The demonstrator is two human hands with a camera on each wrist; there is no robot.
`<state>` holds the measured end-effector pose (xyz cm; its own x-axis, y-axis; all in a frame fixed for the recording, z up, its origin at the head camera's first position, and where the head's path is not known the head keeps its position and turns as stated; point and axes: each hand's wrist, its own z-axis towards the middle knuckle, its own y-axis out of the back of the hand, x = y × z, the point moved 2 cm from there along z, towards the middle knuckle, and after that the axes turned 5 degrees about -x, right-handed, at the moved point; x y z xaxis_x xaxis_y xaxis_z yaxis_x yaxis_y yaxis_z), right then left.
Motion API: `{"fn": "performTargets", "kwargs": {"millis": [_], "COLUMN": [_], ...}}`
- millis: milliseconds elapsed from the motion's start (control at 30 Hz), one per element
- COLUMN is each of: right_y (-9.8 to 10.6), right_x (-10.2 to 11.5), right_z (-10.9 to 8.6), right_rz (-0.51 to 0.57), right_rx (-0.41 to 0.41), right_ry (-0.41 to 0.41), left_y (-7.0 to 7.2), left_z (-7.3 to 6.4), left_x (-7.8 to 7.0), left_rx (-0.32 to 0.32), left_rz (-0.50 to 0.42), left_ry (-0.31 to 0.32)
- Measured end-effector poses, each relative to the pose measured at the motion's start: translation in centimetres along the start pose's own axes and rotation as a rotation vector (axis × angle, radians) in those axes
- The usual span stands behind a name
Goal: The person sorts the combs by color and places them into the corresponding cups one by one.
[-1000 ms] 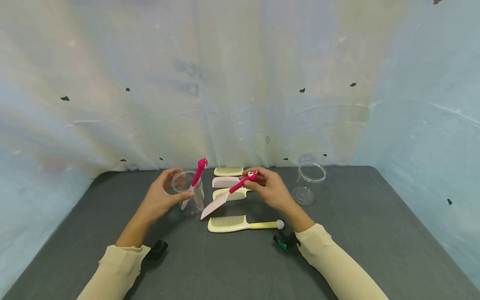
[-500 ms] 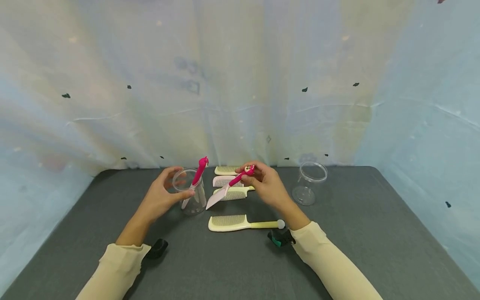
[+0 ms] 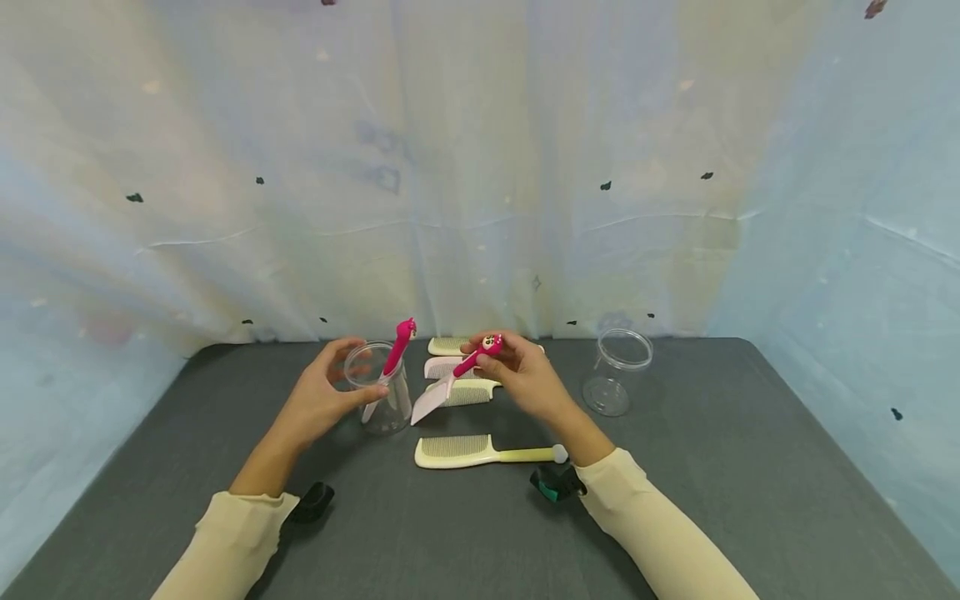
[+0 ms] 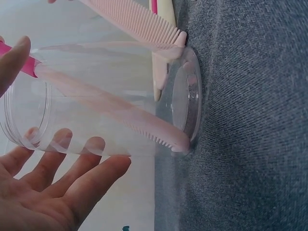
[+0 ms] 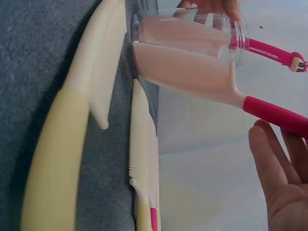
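My left hand (image 3: 318, 396) holds a clear jar (image 3: 397, 412) standing on the table, its thumb near the rim and its fingers along the far side. Inside that jar leans a pink comb (image 4: 115, 108), its magenta handle sticking out above the rim. My right hand (image 3: 528, 375) pinches the magenta handle of a second pink comb (image 5: 192, 72). This comb tilts down to the left beside the jar, outside it, with its blade tip close to the jar's base. The character head on its handle shows above my fingers.
Nearest the front lies a cream comb with a yellow handle (image 3: 453, 452). Behind it, partly covered by my right hand and its comb, lie another cream comb (image 3: 472, 393), a pink comb (image 3: 441, 367) and a far cream comb (image 3: 448, 346). A second clear jar (image 3: 609, 400) stands at right.
My right hand has shifted slightly left with its pink comb, which now slants more steeply, its tip a little farther back. My left hand and the jar keep their place.
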<state>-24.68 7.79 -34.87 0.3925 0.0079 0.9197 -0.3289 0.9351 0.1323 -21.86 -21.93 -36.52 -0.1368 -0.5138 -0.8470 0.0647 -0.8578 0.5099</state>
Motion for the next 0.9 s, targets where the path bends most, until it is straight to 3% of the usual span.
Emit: {"fn": "performTargets", "kwargs": {"millis": [133, 333, 567, 900], "right_y": [-0.3, 0.6, 1.7, 2.7], "right_x": [-0.1, 1.1, 2.9, 5.3], "right_z": [0.2, 0.2, 0.2, 0.9], "right_rz": [0.047, 0.129, 0.163, 0.153], "right_rx": [0.015, -0.072, -0.159, -0.183], "right_ry": [0.0, 0.019, 0.107, 0.193], "left_y": [0.2, 0.1, 0.0, -0.1], "left_z": [-0.2, 0.0, 0.2, 0.3], "left_x": [0.1, 0.0, -0.2, -0.3], "left_rx": [0.005, 0.014, 0.013, 0.014], "left_rz": [0.002, -0.015, -0.02, -0.035], "left_ry": [0.002, 0.02, 0.036, 0.058]}}
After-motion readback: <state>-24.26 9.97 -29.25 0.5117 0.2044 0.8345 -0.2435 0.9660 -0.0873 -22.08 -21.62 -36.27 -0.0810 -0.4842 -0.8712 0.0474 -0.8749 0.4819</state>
